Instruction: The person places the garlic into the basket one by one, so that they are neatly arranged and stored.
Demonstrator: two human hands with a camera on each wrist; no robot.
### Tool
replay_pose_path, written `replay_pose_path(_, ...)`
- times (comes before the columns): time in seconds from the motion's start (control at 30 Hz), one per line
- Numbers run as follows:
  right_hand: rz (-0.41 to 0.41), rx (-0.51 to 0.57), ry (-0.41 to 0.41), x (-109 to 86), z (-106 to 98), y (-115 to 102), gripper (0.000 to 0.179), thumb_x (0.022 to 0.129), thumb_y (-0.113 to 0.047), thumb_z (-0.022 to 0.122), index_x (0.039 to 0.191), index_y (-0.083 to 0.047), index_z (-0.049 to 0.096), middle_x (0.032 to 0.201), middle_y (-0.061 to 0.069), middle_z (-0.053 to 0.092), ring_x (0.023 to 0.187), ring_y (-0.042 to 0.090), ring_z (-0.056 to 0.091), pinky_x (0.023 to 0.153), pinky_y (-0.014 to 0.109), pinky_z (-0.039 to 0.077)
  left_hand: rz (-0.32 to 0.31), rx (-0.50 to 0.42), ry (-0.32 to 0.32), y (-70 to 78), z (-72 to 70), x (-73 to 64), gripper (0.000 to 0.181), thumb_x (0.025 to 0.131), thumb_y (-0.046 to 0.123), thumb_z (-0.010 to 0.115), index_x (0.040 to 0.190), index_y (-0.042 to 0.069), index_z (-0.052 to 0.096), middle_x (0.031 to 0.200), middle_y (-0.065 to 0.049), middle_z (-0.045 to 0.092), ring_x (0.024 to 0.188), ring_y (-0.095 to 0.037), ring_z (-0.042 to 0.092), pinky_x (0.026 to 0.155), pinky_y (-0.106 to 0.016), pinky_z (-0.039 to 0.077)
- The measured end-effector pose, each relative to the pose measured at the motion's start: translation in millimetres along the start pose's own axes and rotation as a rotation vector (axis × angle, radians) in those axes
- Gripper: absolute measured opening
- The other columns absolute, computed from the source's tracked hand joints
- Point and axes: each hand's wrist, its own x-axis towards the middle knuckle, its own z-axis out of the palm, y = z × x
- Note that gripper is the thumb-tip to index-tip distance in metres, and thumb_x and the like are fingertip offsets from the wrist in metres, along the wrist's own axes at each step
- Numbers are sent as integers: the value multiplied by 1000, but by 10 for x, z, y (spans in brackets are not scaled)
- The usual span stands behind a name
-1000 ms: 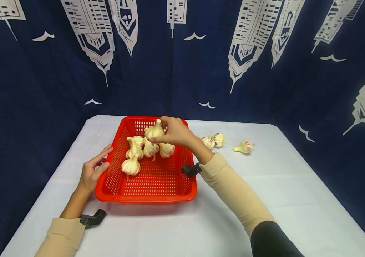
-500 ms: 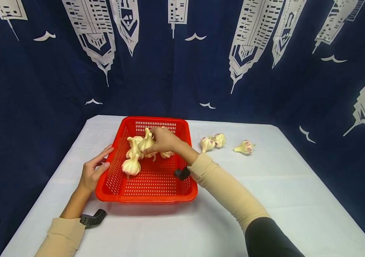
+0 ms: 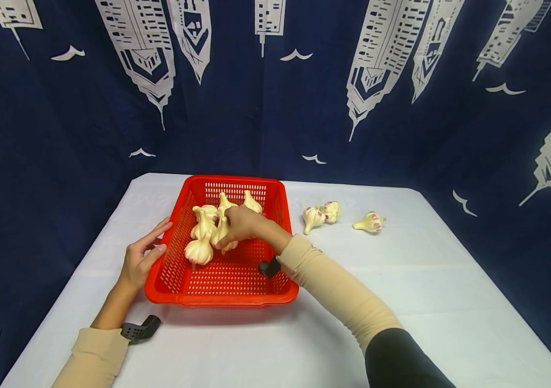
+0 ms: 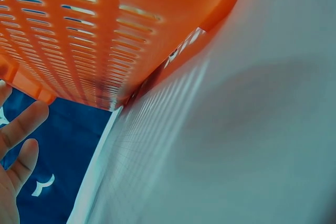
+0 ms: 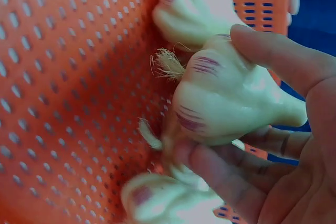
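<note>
A red perforated plastic basket (image 3: 227,299) stands on the white table with several garlic bulbs inside, mostly in its left and back parts. My right hand (image 3: 242,223) is inside the basket and grips a garlic bulb (image 5: 226,95) between thumb and fingers, its roots pointing down at the basket floor. Neighbouring garlic bulbs (image 5: 197,9) lie close on both sides of it in the right wrist view. At the basket's left side my left hand (image 3: 140,261) rests its extended fingers against the rim. The left wrist view shows those fingers (image 4: 26,124) beside the basket wall.
Right of the basket, two garlic bulbs (image 3: 313,219) lie together on the table, and a single garlic bulb (image 3: 369,222) lies farther right. A dark blue cloth (image 3: 265,118) with white buildings hangs behind the table (image 3: 430,302).
My right hand has moved left, down and nearer with the garlic bulb, deeper among the others. A bulb at the basket's back right now shows. My left hand stays at the rim.
</note>
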Motion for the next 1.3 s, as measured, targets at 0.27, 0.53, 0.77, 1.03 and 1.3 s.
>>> replay_pose_path(0.27,14,-68,-51,24,65,5,54,71,-43,87,103,-7,63,84,-1,62,84,15,56,70,25,46,-7,-1,-6,15,-1,-3,45,85,-4,54,129,-4,62,137,-22,56,82,-1,61,72,-15,44)
replay_pose_path(0.53,46,-92,-108,4,102,7,48,72,-46,86,91,-10,59,79,-2,54,76,13,49,64,24,42,-4,-1,-3,8,0,-11,45,84,-4,54,129,-4,63,137,-22,56,81,0,61,71,-15,44)
replay_pose_path(0.77,66,-102,-114,7,125,2,47,72,-46,85,89,-11,59,80,-2,56,76,13,50,64,24,42,-1,4,-4,11,0,-6,45,85,-4,54,129,-4,63,136,-23,56,81,0,61,72,-14,44)
replay_pose_path(1.03,46,-110,-94,9,117,7,47,71,-46,86,88,-11,60,78,-3,56,74,12,50,63,24,41,-8,-1,-6,10,0,-9,45,85,-3,54,129,-4,62,137,-23,55,82,0,61,73,-15,44)
replay_pose_path(1.3,22,-86,-84,15,113,3,44,72,-38,87,70,-12,53,65,-5,44,64,11,39,55,22,33,2,0,-3,3,0,-3,45,84,-5,53,129,-6,62,136,-25,55,82,0,61,73,-14,44)
